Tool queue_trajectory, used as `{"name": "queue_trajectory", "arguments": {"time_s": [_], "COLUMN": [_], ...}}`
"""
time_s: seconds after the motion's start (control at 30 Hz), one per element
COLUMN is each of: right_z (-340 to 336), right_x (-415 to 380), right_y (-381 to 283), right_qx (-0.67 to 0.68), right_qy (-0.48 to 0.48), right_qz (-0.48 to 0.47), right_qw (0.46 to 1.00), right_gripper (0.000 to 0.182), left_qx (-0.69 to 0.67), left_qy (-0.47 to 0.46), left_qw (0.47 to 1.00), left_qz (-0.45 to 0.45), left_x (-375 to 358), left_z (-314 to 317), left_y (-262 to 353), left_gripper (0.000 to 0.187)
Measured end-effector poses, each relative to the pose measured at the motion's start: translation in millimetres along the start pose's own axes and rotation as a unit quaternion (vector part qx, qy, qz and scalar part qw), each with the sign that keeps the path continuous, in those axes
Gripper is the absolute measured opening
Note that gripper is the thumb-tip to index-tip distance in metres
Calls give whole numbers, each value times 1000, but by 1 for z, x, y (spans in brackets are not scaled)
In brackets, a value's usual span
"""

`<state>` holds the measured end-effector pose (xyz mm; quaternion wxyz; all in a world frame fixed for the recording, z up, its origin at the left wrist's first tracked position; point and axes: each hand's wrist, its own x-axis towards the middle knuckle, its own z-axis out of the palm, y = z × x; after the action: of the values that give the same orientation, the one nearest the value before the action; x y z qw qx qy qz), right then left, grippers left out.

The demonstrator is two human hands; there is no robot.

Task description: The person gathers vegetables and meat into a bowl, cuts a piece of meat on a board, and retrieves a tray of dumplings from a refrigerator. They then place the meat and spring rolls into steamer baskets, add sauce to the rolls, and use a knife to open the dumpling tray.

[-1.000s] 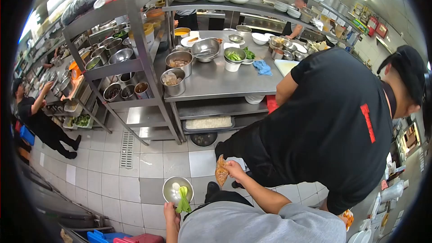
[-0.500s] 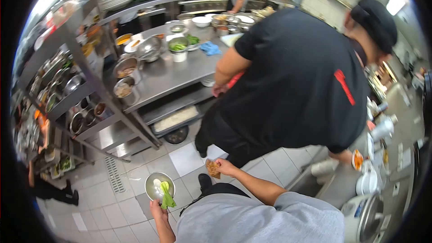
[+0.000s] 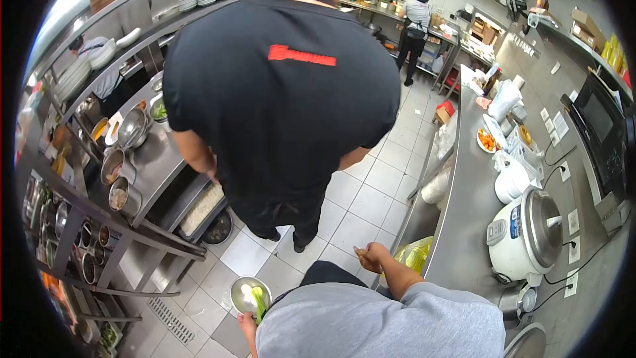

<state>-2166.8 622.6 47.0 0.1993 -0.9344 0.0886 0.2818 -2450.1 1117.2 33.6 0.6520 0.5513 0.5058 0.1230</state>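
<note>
My left hand [image 3: 246, 323] grips the edge of a small metal bowl [image 3: 237, 297], low at the bottom of the view. Inside lie a green leafy vegetable with a pale stem [image 3: 259, 299], resembling bok choy, and a white piece [image 3: 247, 290]. My right hand [image 3: 375, 256] is closed around a small clear plastic bag with brown contents [image 3: 361, 252], mostly hidden by the fingers. That hand is held out to the right, above a yellow bag [image 3: 416, 254] by the counter.
A co-worker in a black shirt [image 3: 285, 113] stands directly ahead, back turned. On the right, a steel counter [image 3: 457, 225] holds a rice cooker [image 3: 523, 235] and a plate of orange food [image 3: 488, 140]. A steel prep table [image 3: 162, 152] is left. Another person [image 3: 415, 26] stands far back.
My view has swung right, bringing the right-hand counter into fuller sight. The co-worker has straightened from leaning across and is now ahead. Both hands keep their holds.
</note>
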Motion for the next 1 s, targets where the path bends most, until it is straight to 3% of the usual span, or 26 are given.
{"name": "queue_trajectory", "arguments": {"time_s": [0.03, 0.1, 0.2, 0.27, 0.37, 0.4, 0.43, 0.57, 0.67, 0.73, 0.77, 0.83, 1.0], "right_z": [-8, -33, -69, -95, -141, -163, -174, -208, -216, -238, -250, -276, -308], "right_x": [-2, 7, 39, 69, 121, 134, 158, 244, 300, 320, 330, 351, 441], "right_y": [0, 2, 13, 26, 44, 51, 66, 118, 148, 140, 133, 107, 29], "right_qx": [11, 67, 100, 144, 121, 124, 122, 118, 142, 309, 300, 376, 303], "right_qy": [14, 18, 81, 224, 265, 195, 194, 22, -8, -17, -26, -20, 24], "right_qz": [35, 66, 98, 81, 119, 132, 126, 207, 194, 233, 230, 147, 32], "right_qw": [999, 995, 987, 961, 949, 964, 965, 971, 971, 922, 926, 915, 952], "right_gripper": [37, 41, 40, 52, 64, 63, 63, 62, 49, 31, 31, 28, 29], "left_qx": [-71, 40, 119, 77, -41, 134, 128, -61, -122, -145, -150, -155, -223], "left_qy": [15, 4, -26, -26, 34, 98, 115, 138, 164, 180, 188, 193, 185], "left_qw": [997, 996, 990, 997, 998, 985, 985, 982, 967, 959, 956, 951, 939], "left_qz": [10, 81, 66, 12, 31, 36, 7, -110, -149, -164, -170, -184, -188], "left_x": [-1, -4, -4, -5, 12, 23, 13, -29, -60, -74, -79, -81, -58], "left_z": [4, -5, -13, -5, 20, 24, 40, 133, 194, 227, 241, 270, 324], "left_y": [-2, -1, 1, 6, -5, -6, -1, 24, 43, 51, 53, 58, 60], "left_gripper": [14, 13, 12, 9, 6, 14, 13, 10, 8, 7, 6, 6, 12]}}
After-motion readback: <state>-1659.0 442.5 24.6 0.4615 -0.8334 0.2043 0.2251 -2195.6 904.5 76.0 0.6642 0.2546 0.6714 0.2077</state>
